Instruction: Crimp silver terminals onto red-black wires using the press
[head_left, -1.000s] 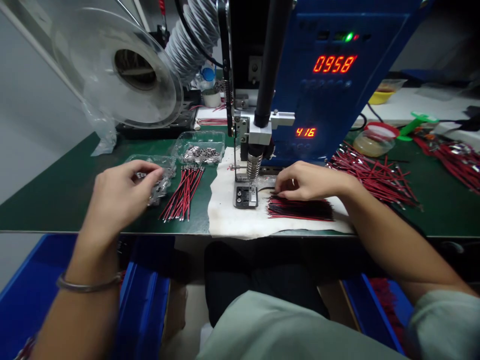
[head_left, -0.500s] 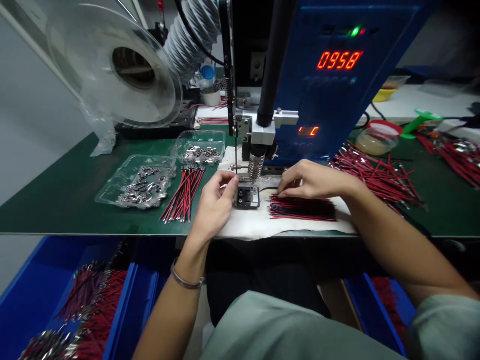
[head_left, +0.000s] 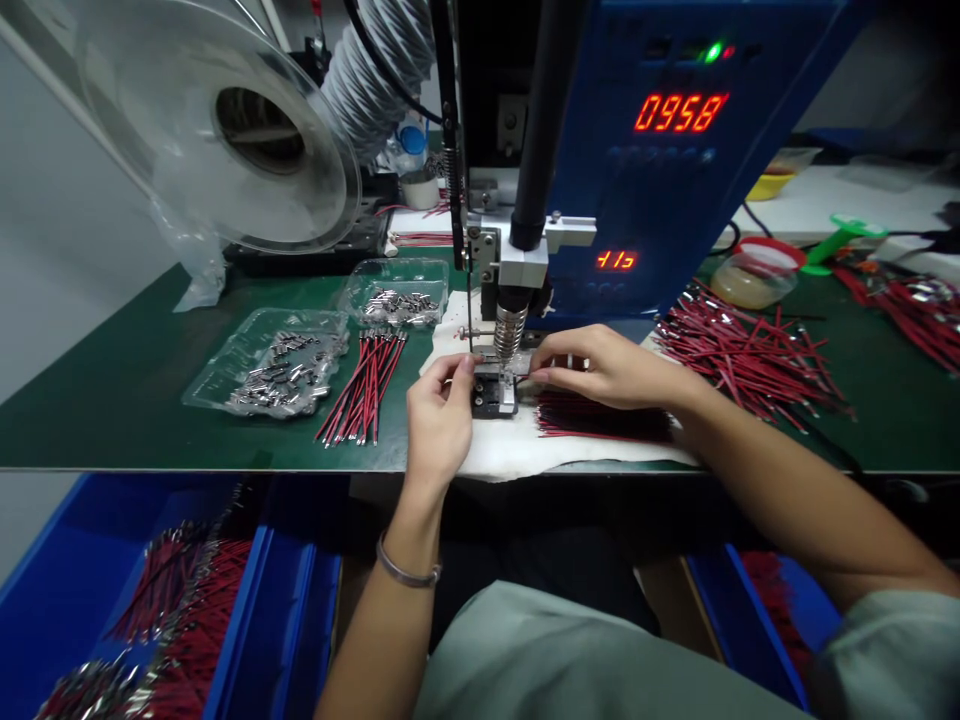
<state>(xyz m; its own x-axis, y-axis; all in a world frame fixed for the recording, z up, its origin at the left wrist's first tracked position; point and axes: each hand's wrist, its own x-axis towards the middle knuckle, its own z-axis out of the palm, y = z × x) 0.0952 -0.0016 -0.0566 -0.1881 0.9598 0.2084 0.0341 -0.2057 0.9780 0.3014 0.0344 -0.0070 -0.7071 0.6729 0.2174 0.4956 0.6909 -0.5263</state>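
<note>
My left hand (head_left: pixel 442 415) is at the left side of a small black fixture (head_left: pixel 491 398). Its thumb and forefinger are pinched together, and whatever they hold is too small to make out. From the right, my right hand (head_left: pixel 600 365) reaches to the fixture, its fingertips closed on a thin dark wire (head_left: pixel 523 379). Above the fixture stands a soldering head with a spring-wrapped tip (head_left: pixel 510 332). A row of red and black wires (head_left: pixel 592 420) lies on white cloth under my right hand.
Two clear trays of small metal parts (head_left: pixel 281 375) sit left, beside a bundle of red and black wires (head_left: pixel 365 385). More wires (head_left: pixel 750 355) are heaped right. A blue machine (head_left: pixel 645 190) stands behind; blue bins (head_left: pixel 247 620) are below the table edge.
My right hand has moved left from the wire row to the fixture. My left hand stays beside the fixture while its wrist and forearm have shifted right. The lower display reads differently.
</note>
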